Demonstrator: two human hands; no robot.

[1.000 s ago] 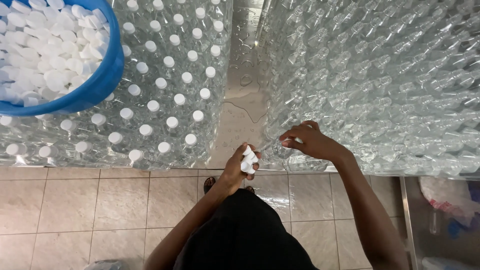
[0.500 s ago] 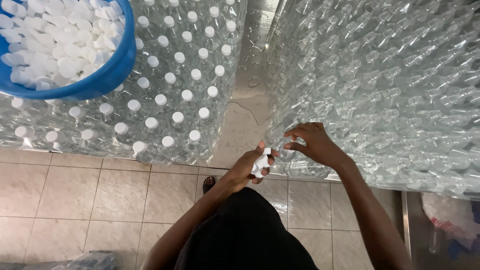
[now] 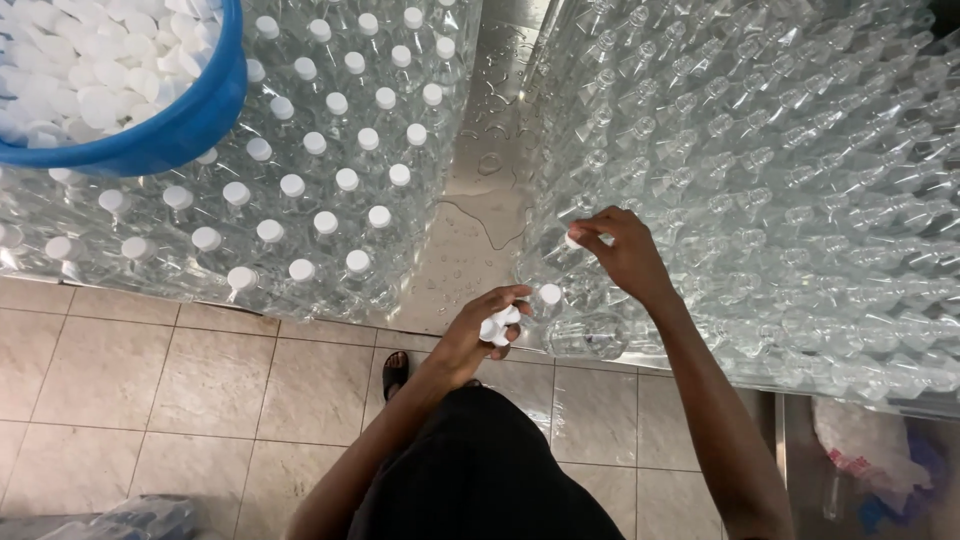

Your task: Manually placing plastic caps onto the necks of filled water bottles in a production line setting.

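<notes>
My left hand (image 3: 478, 333) is closed around several white bottle caps (image 3: 497, 325) near the front edge of a wet steel table (image 3: 478, 215). My right hand (image 3: 625, 255) pinches one white cap (image 3: 573, 239) on the neck of a clear plastic bottle in the right-hand block of uncapped bottles (image 3: 760, 170). One capped bottle (image 3: 550, 294) stands at that block's front corner, just right of my left hand. To the left stands a block of capped clear bottles (image 3: 330, 170).
A blue bucket (image 3: 150, 140) full of white caps rests on the capped bottles at the upper left. Beige floor tiles lie below the table. A plastic bag (image 3: 860, 465) sits at the lower right and wrapped bottles at the lower left.
My right hand moved up and away from my left hand to a bottle neck with a cap. One bottle at the front corner now bears a cap.
</notes>
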